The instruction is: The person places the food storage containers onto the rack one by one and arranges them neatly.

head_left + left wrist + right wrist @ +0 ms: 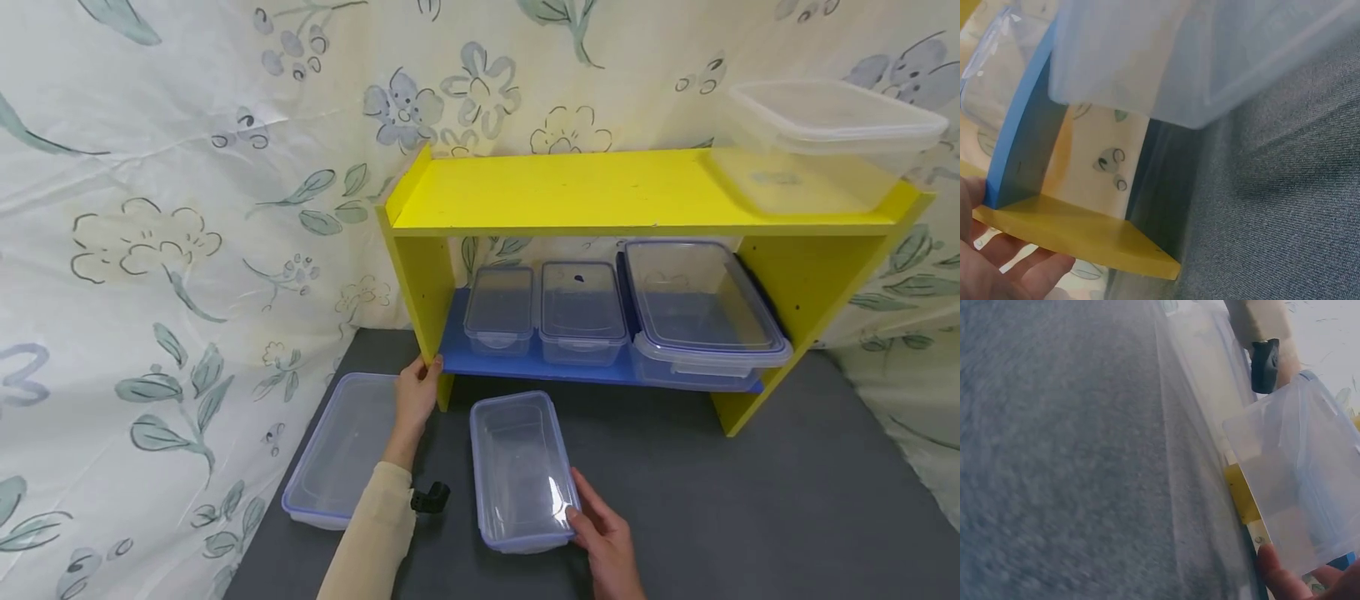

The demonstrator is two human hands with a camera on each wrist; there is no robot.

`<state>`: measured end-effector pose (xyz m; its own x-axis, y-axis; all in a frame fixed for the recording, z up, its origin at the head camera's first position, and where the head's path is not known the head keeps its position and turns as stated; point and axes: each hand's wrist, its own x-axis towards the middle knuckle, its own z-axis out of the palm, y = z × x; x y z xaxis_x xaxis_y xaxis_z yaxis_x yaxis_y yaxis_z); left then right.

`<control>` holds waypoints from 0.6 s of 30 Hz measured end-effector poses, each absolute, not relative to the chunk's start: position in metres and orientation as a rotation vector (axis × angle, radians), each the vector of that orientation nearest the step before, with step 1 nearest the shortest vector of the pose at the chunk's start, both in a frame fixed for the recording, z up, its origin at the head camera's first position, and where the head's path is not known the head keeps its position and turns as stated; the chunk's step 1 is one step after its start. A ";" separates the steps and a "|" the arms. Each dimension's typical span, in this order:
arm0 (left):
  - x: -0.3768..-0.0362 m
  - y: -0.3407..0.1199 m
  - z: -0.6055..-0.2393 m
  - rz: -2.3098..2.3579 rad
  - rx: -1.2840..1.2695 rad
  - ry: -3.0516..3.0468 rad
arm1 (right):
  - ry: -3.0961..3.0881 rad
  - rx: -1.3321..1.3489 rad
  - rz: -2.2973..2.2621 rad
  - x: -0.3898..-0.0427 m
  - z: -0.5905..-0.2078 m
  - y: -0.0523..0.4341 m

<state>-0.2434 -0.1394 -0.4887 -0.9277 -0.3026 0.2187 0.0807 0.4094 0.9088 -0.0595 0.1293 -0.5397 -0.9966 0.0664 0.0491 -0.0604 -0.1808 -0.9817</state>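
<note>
A clear lidded container (519, 468) with a pale blue rim lies on the grey mat (750, 500) in front of a yellow shelf (600, 193). My right hand (583, 515) grips its near right corner, thumb on the lid; the right wrist view shows a fingertip (1275, 575) at the container (1297, 487). My left hand (423, 375) holds the front edge of the shelf's left side panel. In the left wrist view its fingers (1029, 272) lie against that yellow panel (1079, 231), beside the blue lower board (1022, 137).
A larger clear container (341, 450) lies on the mat left of my left arm. Three lidded containers (581, 312) stand on the blue lower shelf (487, 360), leaving little free room there. A big clear box (825, 137) sits on the top board's right end. Flowered cloth (150, 250) hangs behind.
</note>
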 end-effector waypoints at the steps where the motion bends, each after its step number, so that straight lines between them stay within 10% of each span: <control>1: -0.244 -0.139 -0.489 -1.527 0.190 -2.321 | -1.936 0.023 2.359 -0.059 -0.539 0.131; 11: -0.243 -0.140 -0.488 -1.556 0.194 -2.308 | -1.652 0.361 2.339 -0.048 -0.531 0.141; 18: -0.244 -0.139 -0.488 -1.551 0.178 -2.302 | -1.783 0.097 2.291 -0.041 -0.513 0.152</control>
